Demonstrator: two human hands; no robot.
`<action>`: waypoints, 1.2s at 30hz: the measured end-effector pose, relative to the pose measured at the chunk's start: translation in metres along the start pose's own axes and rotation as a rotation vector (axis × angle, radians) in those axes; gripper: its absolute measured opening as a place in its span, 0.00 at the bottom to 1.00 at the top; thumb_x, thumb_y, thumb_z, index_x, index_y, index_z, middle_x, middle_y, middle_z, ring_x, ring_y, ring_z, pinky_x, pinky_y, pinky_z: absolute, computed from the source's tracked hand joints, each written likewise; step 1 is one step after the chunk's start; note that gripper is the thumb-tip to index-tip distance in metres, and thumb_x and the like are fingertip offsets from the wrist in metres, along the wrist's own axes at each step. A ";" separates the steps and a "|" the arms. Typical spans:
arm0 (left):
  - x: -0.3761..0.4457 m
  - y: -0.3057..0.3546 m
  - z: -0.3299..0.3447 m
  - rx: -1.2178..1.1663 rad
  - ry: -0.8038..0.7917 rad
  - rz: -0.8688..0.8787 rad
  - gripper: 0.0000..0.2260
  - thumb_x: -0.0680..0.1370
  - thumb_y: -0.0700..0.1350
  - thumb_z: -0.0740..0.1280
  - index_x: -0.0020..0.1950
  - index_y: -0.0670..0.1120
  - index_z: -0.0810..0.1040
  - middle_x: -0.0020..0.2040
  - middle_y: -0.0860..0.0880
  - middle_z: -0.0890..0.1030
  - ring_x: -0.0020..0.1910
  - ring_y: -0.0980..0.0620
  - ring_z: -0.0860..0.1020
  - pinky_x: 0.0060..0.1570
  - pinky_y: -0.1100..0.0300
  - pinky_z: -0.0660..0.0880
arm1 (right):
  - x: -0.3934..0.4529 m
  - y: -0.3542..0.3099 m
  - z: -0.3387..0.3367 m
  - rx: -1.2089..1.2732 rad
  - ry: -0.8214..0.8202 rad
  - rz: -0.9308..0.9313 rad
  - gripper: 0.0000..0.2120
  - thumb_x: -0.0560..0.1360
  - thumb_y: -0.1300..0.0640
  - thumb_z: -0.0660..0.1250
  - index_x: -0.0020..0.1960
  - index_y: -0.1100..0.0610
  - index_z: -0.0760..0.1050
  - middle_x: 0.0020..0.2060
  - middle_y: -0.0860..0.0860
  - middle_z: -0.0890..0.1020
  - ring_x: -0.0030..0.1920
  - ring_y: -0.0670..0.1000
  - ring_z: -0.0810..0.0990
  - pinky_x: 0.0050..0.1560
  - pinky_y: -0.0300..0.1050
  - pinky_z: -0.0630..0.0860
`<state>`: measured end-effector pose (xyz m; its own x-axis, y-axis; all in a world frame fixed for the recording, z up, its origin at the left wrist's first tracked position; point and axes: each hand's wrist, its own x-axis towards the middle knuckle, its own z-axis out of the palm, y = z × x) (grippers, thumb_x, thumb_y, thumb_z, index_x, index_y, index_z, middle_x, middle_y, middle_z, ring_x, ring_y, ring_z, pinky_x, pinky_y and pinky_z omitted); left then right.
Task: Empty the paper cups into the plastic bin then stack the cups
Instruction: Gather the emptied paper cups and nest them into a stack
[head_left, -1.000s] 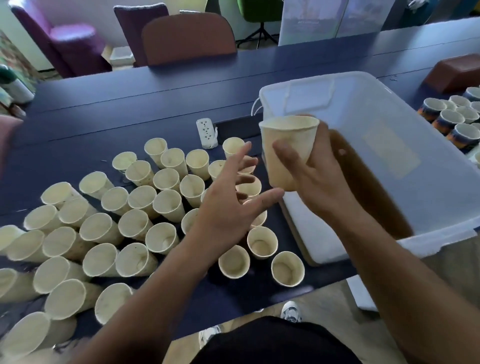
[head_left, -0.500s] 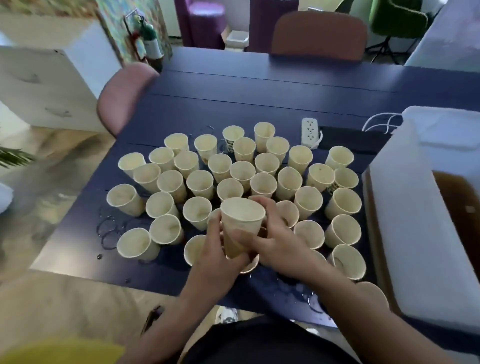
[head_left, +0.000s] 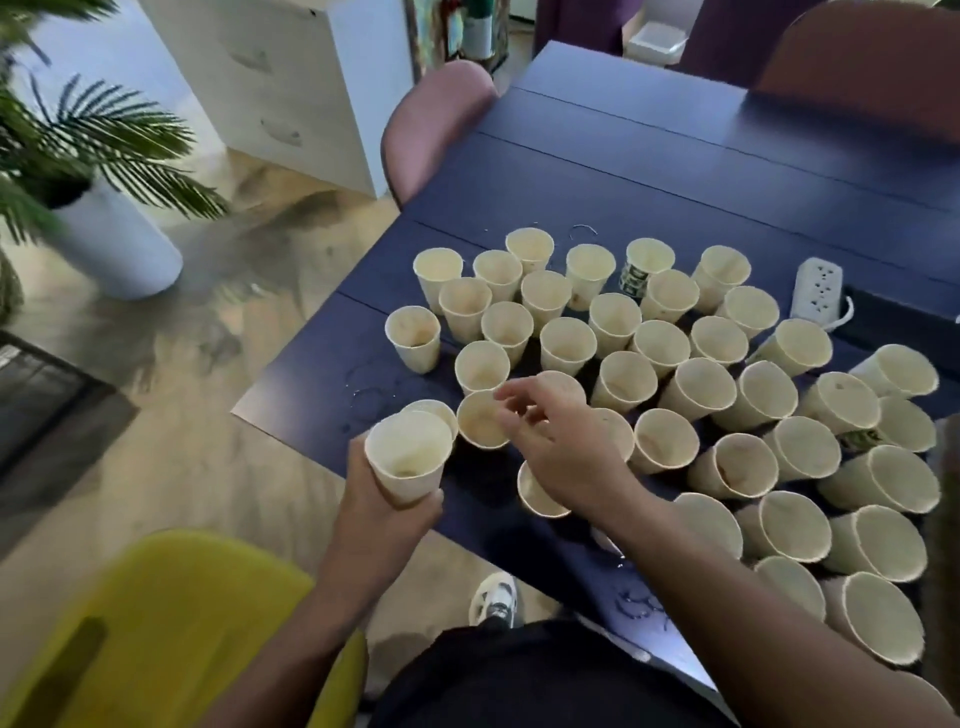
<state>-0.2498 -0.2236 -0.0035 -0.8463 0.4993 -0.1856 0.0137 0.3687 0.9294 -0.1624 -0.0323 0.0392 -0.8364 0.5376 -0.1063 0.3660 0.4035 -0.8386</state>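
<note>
Left hand (head_left: 384, 499) grips a paper cup (head_left: 408, 457) by its base, upright, just off the dark blue table's (head_left: 649, 171) near corner; right hand (head_left: 561, 441) hovers over the crowd of cups (head_left: 701, 364), fingers loosely spread, holding nothing; white power strip (head_left: 816, 288) beyond them.

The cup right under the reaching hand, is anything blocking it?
Nothing visible. The right hand hovers open just above that cup, with only air between. Other cups crowd beside it, not over it. The left hand holds another cup.
</note>
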 end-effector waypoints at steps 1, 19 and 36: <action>0.000 -0.005 -0.007 -0.032 0.016 -0.014 0.32 0.68 0.36 0.78 0.62 0.58 0.67 0.56 0.59 0.77 0.53 0.67 0.76 0.50 0.68 0.74 | 0.004 0.000 0.008 -0.138 -0.014 -0.046 0.08 0.80 0.51 0.65 0.58 0.44 0.76 0.50 0.40 0.79 0.43 0.42 0.76 0.46 0.43 0.74; 0.028 -0.030 -0.039 -0.125 0.122 -0.056 0.33 0.61 0.60 0.75 0.63 0.50 0.74 0.54 0.51 0.81 0.53 0.55 0.80 0.48 0.62 0.78 | 0.039 0.016 0.099 -0.767 -0.332 -0.293 0.05 0.78 0.61 0.63 0.48 0.55 0.77 0.43 0.53 0.80 0.41 0.60 0.80 0.33 0.47 0.67; 0.057 -0.035 -0.021 0.038 0.016 0.064 0.26 0.70 0.44 0.80 0.63 0.52 0.72 0.54 0.57 0.79 0.52 0.55 0.78 0.48 0.58 0.76 | 0.048 0.012 0.043 -0.096 0.218 -0.251 0.10 0.77 0.54 0.70 0.54 0.56 0.85 0.50 0.46 0.80 0.51 0.53 0.78 0.54 0.50 0.76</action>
<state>-0.3098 -0.2252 -0.0402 -0.8514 0.5104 -0.1205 0.0884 0.3663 0.9263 -0.2158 -0.0334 0.0008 -0.8020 0.5544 0.2223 0.2055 0.6056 -0.7688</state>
